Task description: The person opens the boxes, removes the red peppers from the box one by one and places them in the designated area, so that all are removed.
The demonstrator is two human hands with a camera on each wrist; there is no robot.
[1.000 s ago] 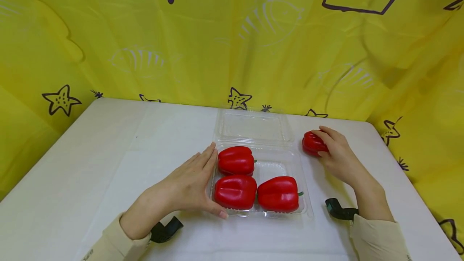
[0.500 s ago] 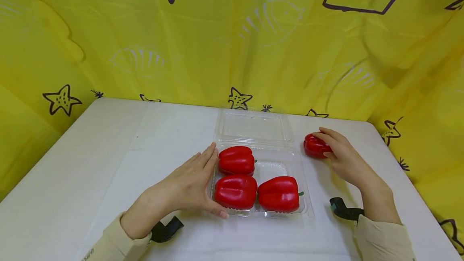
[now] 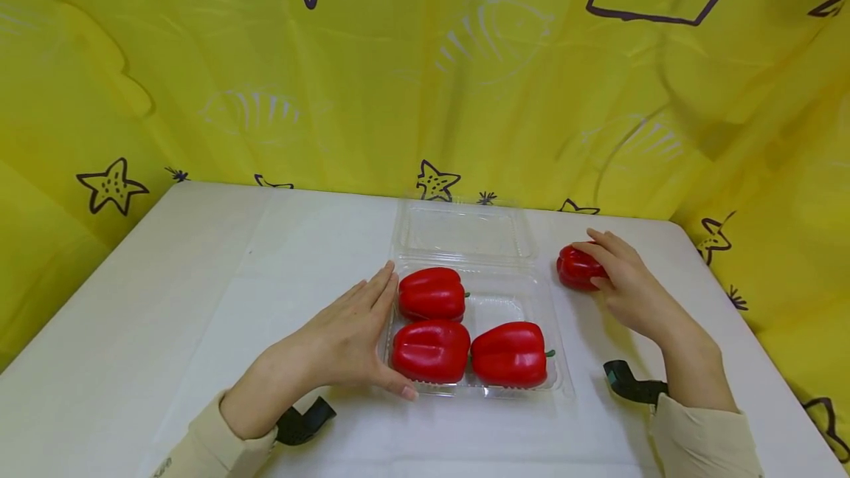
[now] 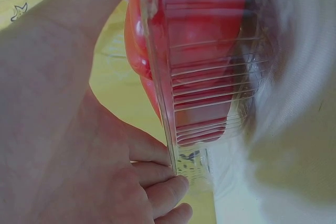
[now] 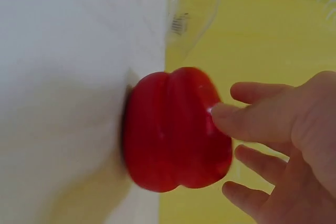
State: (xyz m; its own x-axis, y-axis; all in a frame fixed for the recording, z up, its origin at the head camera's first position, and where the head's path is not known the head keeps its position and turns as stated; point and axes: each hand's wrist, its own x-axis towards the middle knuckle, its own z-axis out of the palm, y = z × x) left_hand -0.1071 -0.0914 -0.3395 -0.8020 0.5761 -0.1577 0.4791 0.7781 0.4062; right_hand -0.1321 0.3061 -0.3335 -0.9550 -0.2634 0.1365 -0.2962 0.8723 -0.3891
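A hinged clear plastic container (image 3: 561,371) lies with its lid (image 3: 465,231) folded back. Three red bell peppers sit in it: one at back left (image 3: 432,293), one at front left (image 3: 430,351) and one at front right (image 3: 510,355). My left hand (image 3: 345,338) spans the container's left side, fingers extended along the edge and thumb at the front corner. Another red bell pepper (image 5: 176,129) rests on the table, right of the container. My right hand (image 3: 627,282) is at its right side, thumb overlapping it in the right wrist view, the other fingers loosely spread.
The white-covered table (image 3: 166,316) ends at a yellow curtain (image 3: 372,80) printed with stars and fish, which hangs behind and at both sides. Black curved pieces are on the left wrist (image 3: 305,423) and the right wrist (image 3: 634,383).
My right hand and the loose bell pepper have shifted slightly right and toward me over the first half second, then stayed nearly still. My left hand and the container have not moved.
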